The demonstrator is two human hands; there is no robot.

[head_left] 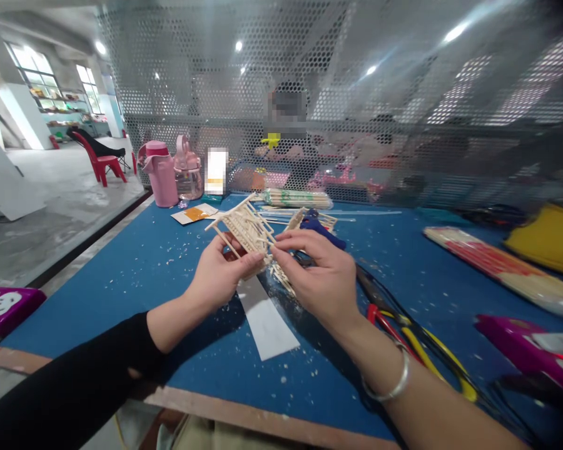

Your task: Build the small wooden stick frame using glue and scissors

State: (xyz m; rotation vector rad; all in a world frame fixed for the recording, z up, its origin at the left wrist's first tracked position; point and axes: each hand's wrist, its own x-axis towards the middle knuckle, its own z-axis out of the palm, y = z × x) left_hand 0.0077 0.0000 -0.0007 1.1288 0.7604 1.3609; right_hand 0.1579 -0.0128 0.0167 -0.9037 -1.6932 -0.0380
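Note:
A small latticed model of pale wooden sticks [244, 226] is held tilted above the table, with rods jutting from its frame. My left hand [218, 269] grips it by its lower left side, thumb in front and fingers behind. At the model's right edge, my right hand [321, 269] has thumb and forefinger pinched together; whatever is between the tips is too small to make out. Below the model lies a white strip of paper [269, 325]. Cut bits of stick [281, 278] are heaped beside it, partly behind my right hand. A dark blue tool handle [323, 230] shows just beyond that hand.
Red- and yellow-handled pliers [403, 334] lie near my right forearm. Bagged sticks [298, 199] and a longer packet [502, 265] rest farther out. A pink flask [161, 178] and a bottle [187, 172] stand back left. A perforated metal screen [192, 75] closes the far side.

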